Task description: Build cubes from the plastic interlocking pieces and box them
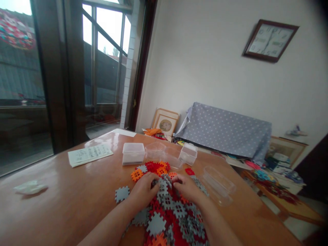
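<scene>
A pile of toothed plastic building tiles in grey, red and orange (156, 223) spreads over the table in front of me. My left hand (144, 191) reaches in from the left, with thumb and fingers closed on a grey windowed tile (163, 187). Opposite it, my right hand (188, 188) is curled over the pile, its fingertips close to other grey tiles. Whatever the right fingers pinch is hidden. A plain grey tile (122, 194) lies apart, left of my left wrist. An orange windowed tile (136, 175) rests just beyond my left hand.
Behind the pile stand a lidded clear box (133, 154) and a smaller clear box (188, 154). An empty clear container (219, 184) lies at right. Written paper sheets (90, 154) and a crumpled white wrapper (30, 187) are on the table's left side.
</scene>
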A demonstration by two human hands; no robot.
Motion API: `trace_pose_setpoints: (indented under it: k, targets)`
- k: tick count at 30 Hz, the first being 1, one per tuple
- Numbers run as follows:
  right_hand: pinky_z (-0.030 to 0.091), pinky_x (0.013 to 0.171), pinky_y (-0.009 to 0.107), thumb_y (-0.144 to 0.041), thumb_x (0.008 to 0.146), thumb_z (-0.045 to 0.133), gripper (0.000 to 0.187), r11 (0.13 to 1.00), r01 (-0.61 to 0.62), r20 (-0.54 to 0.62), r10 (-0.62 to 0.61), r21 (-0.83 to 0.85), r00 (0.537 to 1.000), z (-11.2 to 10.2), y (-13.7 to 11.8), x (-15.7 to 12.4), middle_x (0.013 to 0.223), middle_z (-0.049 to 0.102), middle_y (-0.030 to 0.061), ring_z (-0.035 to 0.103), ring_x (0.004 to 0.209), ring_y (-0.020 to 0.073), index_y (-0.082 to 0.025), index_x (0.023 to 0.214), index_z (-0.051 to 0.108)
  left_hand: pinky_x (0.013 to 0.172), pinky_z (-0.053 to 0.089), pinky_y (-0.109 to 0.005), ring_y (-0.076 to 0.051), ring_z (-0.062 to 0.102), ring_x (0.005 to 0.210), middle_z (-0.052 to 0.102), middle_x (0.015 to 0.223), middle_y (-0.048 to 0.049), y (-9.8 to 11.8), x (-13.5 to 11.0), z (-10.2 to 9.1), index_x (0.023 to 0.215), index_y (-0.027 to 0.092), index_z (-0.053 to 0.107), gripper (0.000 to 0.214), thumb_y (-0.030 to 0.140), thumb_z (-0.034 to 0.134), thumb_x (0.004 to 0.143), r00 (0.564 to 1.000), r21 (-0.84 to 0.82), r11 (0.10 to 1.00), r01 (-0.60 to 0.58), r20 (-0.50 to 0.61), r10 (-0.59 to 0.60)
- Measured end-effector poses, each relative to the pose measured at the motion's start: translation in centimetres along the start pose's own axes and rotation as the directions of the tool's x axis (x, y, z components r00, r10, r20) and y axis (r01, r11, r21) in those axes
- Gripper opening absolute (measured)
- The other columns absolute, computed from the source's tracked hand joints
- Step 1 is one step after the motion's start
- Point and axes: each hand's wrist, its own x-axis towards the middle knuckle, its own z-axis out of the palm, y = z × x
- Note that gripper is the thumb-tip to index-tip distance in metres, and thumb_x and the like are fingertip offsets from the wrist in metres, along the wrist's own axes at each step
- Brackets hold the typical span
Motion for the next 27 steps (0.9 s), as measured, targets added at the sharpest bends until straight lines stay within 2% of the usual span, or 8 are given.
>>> trace_pose_setpoints:
  k: [4,7,11,15,17,20,23,27]
  targets:
    - [0.051,0.087,0.034,-0.034,0.088,0.053,0.029,0.993,0.01,-0.097,0.002,0.117,0.995,-2.0,-0.7,-2.7,0.101,0.075,0.0052,0.068,0.094,0.0223,-0.02,0.102,0.073,0.084,0.048,-0.032,-0.02,0.063,0.092,0.068,0.096,-0.0039,-0.1,0.3,-0.3,0.094,0.022,0.066,0.018,0.026,0.048,0.093,1.0,0.005,1.0,0.006,-0.017,-0.006]
    - [0.048,0.097,0.041,-0.05,0.091,0.054,0.04,0.996,-0.042,-0.159,0.054,0.079,0.986,-4.2,-0.1,-5.9,0.117,0.072,0.0086,0.065,0.109,0.0271,-0.022,0.114,0.071,0.093,0.047,-0.035,-0.022,0.063,0.102,0.068,0.108,-0.0066,0.4,0.1,-0.7,0.108,0.023,0.066,0.025,0.035,0.048,0.096,1.0,0.048,0.999,-0.017,-0.016,0.018]
    - [0.034,0.115,0.051,-0.06,0.078,0.07,0.077,0.997,-0.058,-0.026,0.057,-0.058,0.998,-5.9,2.2,-11.5,0.152,0.048,0.01,0.044,0.139,0.0333,-0.031,0.146,0.049,0.11,0.036,-0.048,-0.03,0.052,0.127,0.059,0.137,-0.0105,1.5,-0.8,-0.9,0.136,0.028,0.055,0.057,0.059,0.057,0.088,0.994,0.142,0.986,-0.084,0.075,0.074]
    - [0.014,0.119,0.064,-0.065,0.064,0.08,0.107,0.97,-0.105,0.066,0.122,-0.219,0.99,-4.8,3.6,-15.9,0.164,0.023,0.0071,0.015,0.151,0.0401,-0.039,0.154,0.028,0.117,0.014,-0.065,-0.041,0.03,0.146,0.04,0.157,-0.0092,1.8,-1.7,-0.4,0.15,0.039,0.038,0.09,0.074,0.066,0.072,0.968,0.192,0.976,-0.104,0.243,0.055]
    - [0.006,0.118,0.067,-0.067,0.061,0.081,0.112,0.965,-0.095,0.106,0.124,-0.246,0.987,-3.6,3.2,-16.5,0.165,0.015,0.0054,0.009,0.151,0.0412,-0.041,0.154,0.023,0.117,0.01,-0.068,-0.043,0.025,0.147,0.036,0.16,-0.0084,1.5,-2.0,0.1,0.152,0.041,0.035,0.098,0.073,0.071,0.066,0.962,0.209,0.974,-0.087,0.27,0.028]
    - [0.005,0.118,0.068,-0.068,0.068,0.076,0.105,0.967,-0.059,0.112,0.089,-0.248,0.99,-1.9,1.4,-15.8,0.165,0.013,0.0045,0.006,0.151,0.0397,-0.042,0.154,0.022,0.118,0.016,-0.063,-0.04,0.03,0.146,0.037,0.159,-0.0092,0.7,-1.8,0.7,0.151,0.037,0.038,0.094,0.062,0.075,0.068,0.975,0.236,0.97,-0.053,0.224,-0.001]
    - [0.011,0.118,0.067,-0.07,0.071,0.072,0.101,0.971,-0.053,0.101,0.078,-0.232,0.992,-0.8,-0.5,-14.3,0.166,0.009,0.0059,0.005,0.151,0.0396,-0.041,0.155,0.023,0.115,0.03,-0.051,-0.034,0.041,0.14,0.046,0.152,-0.01,0.1,-1.3,0.7,0.146,0.031,0.046,0.075,0.048,0.071,0.077,0.988,0.231,0.972,-0.037,0.157,0.0]
    - [0.024,0.118,0.059,-0.063,0.078,0.07,0.091,0.976,-0.02,0.022,0.025,-0.215,0.999,0.5,-1.4,-12.1,0.166,0.015,0.0064,0.018,0.151,0.0376,-0.038,0.155,0.029,0.107,0.039,-0.042,-0.027,0.055,0.123,0.063,0.131,-0.0087,-0.6,-0.3,0.0,0.126,0.025,0.06,0.043,0.027,0.061,0.083,0.998,0.207,0.978,0.015,0.063,-0.028]
